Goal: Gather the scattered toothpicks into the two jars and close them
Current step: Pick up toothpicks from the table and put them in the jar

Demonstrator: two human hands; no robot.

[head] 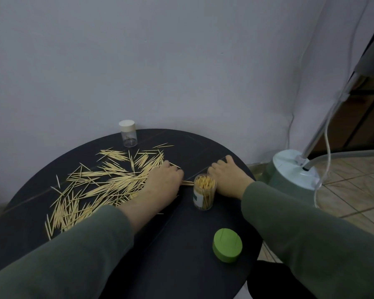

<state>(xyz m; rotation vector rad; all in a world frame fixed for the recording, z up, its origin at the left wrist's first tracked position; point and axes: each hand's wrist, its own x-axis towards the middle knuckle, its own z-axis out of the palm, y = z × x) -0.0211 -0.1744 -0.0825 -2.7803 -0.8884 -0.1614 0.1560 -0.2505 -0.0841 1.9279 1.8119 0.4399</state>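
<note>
Toothpicks [108, 184] cover the worktop's [181, 244] left half. The open jar [204, 192] stands between both hands, the green lid [227, 244] near the front edge. Bare worktop between them; the capped jar [128, 133] sits at the far rim.

A single head-worn view looks forward and down, close over the round table [181, 244] toward the wall [160, 61].

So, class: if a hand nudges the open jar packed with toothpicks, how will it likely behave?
The open jar is tall and narrow, so it would probably tip rather than slide. With no lid on, its toothpicks would likely spill. It looks like thin clear plastic, so probably light.
</note>
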